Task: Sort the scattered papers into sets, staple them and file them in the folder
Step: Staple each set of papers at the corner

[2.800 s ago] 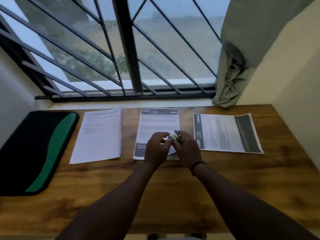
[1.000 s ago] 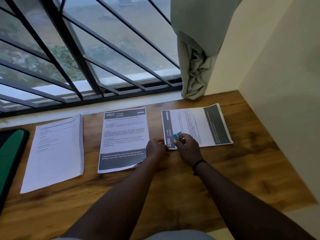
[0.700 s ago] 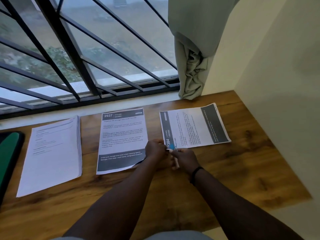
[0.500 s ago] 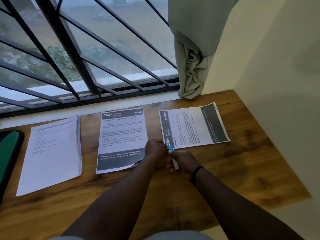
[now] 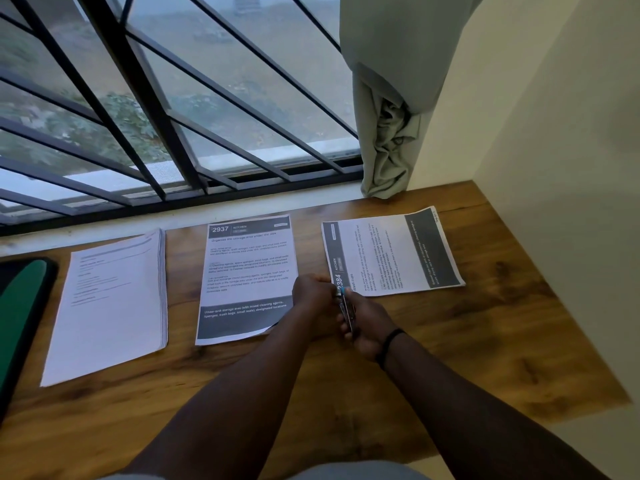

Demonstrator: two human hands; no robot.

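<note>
Three paper sets lie in a row on the wooden table [image 5: 485, 341], below a barred window [image 5: 173, 98]. Left set [image 5: 110, 303]: plain white pages w/ faint text, a thick stack. Middle set [image 5: 247, 275]: headed "2937 KITCHEN", upright to the person. Right set [image 5: 391, 252]: turned sideways, number "2384" at its near-left corner.

Right hand [image 5: 365, 322] grips a small stapler [image 5: 346, 308], fingers curled round it, blue tip at the near-left corner of the right set, right by the "2384". Can't tell if the stapler mouth is actually over the paper edge. Black band on the right wrist. Left hand [image 5: 311, 296] sits just beside that corner, touching the right hand, fingers curled; its grip on the paper corner is hidden, so can't tell if it pinches the sheet or only rests there.

Folder [image 5: 24, 306], black w/ green stripe, lies at the far left table edge, partly out of frame, closed as far as visible. Grey-green curtain [image 5: 388, 133] hangs bunched at the window's right end, hem at the table.
</note>
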